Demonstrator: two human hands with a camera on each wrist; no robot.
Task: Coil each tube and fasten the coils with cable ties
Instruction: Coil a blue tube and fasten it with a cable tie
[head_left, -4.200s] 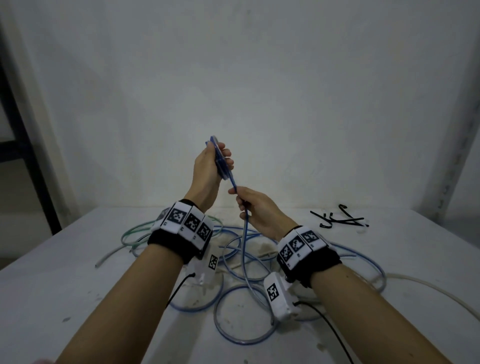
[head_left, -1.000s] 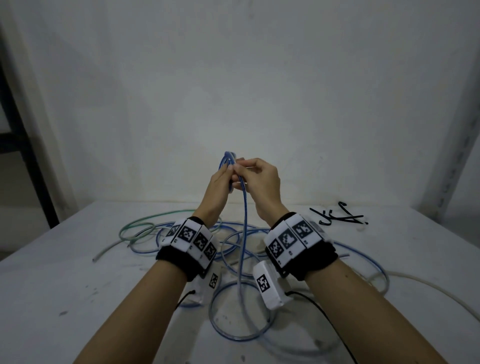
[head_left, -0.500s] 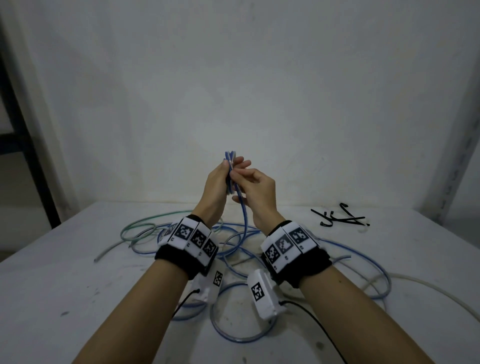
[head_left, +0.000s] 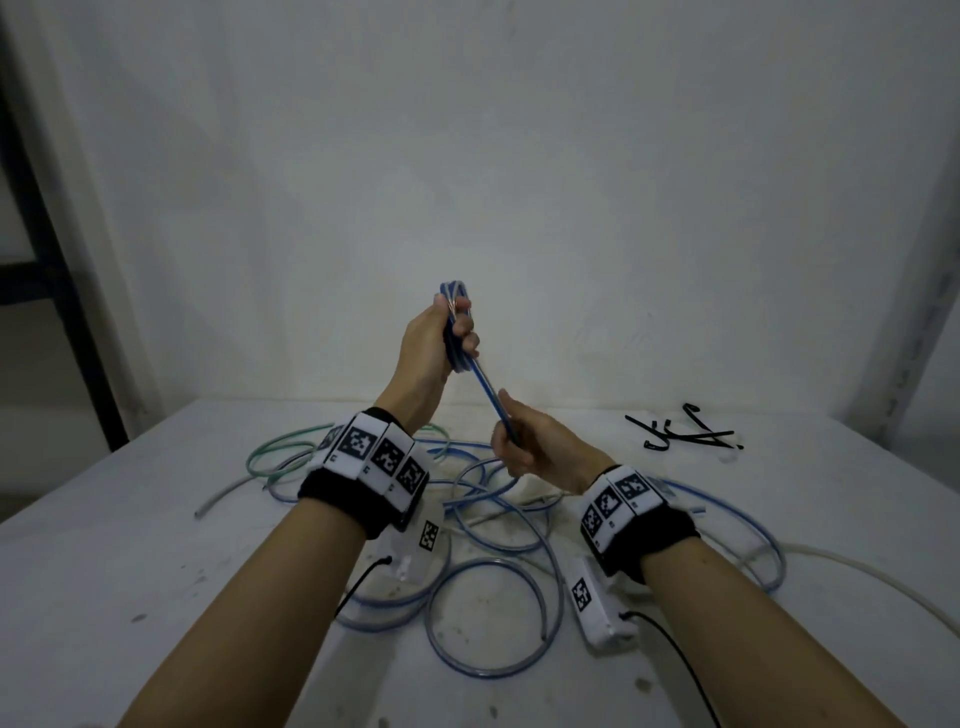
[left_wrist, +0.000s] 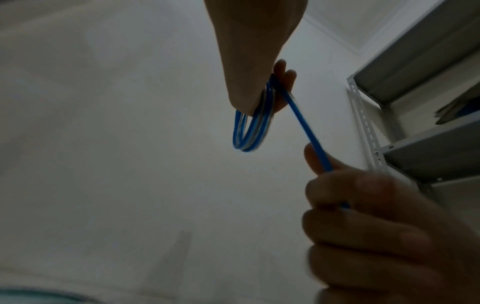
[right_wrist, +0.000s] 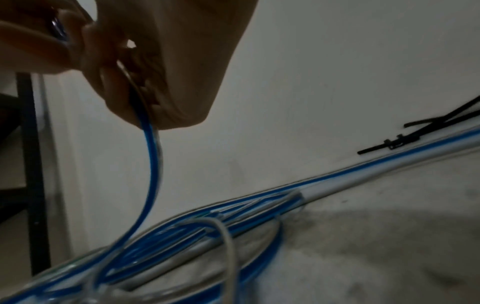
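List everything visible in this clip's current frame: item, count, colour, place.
blue tube: one, blue; part coiled in left hand, rest looped on the table
green tube: one, green; table, far left
white tube: one, whitish; table, right
cable ties: several, black; table, far right, loose
table: one, grey-white
shelving: one, grey; right of table
wrist bands: two, black with markers
left hand: grips the coil
right hand: pinches the blue tube below the coil

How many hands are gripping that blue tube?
2. The left hand grips the raised coil of the blue tube; the right hand pinches the strand lower down.
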